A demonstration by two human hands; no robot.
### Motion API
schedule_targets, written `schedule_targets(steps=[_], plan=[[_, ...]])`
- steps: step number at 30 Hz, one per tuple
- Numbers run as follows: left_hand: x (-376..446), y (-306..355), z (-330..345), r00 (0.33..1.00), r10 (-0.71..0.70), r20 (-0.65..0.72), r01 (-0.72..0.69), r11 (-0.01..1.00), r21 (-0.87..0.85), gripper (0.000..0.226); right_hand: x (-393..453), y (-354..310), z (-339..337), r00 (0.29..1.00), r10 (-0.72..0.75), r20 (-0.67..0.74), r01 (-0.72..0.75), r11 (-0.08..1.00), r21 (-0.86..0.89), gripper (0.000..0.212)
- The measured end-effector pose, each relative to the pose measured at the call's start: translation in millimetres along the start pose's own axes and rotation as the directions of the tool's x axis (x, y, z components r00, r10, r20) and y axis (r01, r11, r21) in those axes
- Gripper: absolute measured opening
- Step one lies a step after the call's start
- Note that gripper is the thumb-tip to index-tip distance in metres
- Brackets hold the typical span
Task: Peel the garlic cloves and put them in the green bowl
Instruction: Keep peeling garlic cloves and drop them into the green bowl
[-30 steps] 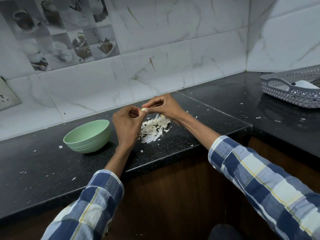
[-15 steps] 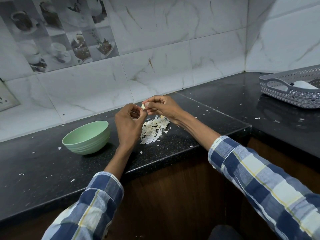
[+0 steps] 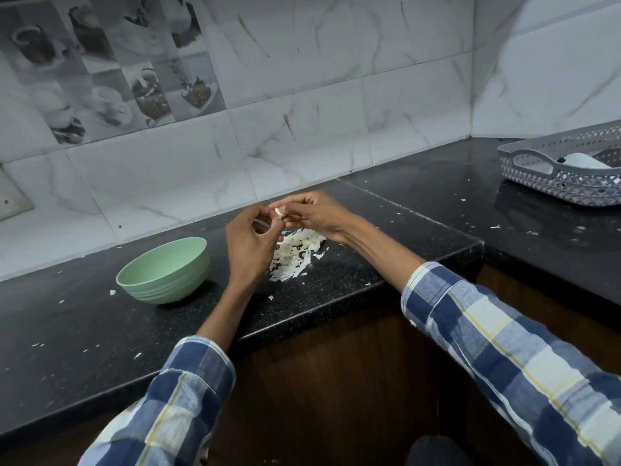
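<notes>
From where I watch, the green bowl [image 3: 163,270] sits on the black counter [image 3: 67,317] to the left of both hands, just beside the left hand [image 3: 250,245] and farther from the right hand [image 3: 314,215], so I judge the drop belongs to the left. Above the heap of peels [image 3: 295,253], both hands pinch the garlic clove [image 3: 279,211] between their fingertips; it is too small to tell its long axis
</notes>
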State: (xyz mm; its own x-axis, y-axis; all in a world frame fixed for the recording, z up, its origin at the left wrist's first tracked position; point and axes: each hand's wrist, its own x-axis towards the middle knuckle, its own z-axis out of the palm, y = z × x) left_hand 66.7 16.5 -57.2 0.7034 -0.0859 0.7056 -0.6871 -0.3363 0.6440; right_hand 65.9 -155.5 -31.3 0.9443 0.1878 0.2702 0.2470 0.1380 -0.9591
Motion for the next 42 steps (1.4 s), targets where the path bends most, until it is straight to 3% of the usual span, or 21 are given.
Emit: schedule_targets(steps=[8,13,23,28,37,42], plan=[[2.9,-2.6,1.0,0.995,-0.079,0.068,0.086,0.990,-0.112,0.009,0.8,0.1,-0.6,0.996,0.087,0.016,-0.088,0.994,0.058,0.022],[3.4,-3.9,1.6,0.992,-0.113,0.049,0.118,0.986,-0.117,0.005,-0.7,-1.2,-1.0,0.998,0.057,-0.022,-0.055,0.996,0.073,0.027],[1.0,-4.9,-0.3,0.994,0.008,-0.105,0.013,0.981,0.193,0.019,1.2,0.8,-2.6,0.989,-0.053,-0.138,0.061,0.997,0.053,0.031],[1.7,-7.5,-1.3,0.995,0.077,-0.061,-0.065,0.980,0.186,0.018,0.3,2.5,-1.0,0.988,-0.096,-0.118,0.096,0.995,-0.001,0.034],[2.5,-8.5,-2.9,0.995,0.016,-0.101,0.002,0.985,0.174,0.009,-7.3,1.2,2.7,0.969,-0.233,-0.084,0.202,0.940,-0.273,0.029],[2.0,-7.8,-3.7,0.993,0.021,-0.119,0.000,0.984,0.179,0.006,-8.5,0.4,3.8,0.959,-0.277,-0.065,0.241,0.911,-0.336,0.028]])
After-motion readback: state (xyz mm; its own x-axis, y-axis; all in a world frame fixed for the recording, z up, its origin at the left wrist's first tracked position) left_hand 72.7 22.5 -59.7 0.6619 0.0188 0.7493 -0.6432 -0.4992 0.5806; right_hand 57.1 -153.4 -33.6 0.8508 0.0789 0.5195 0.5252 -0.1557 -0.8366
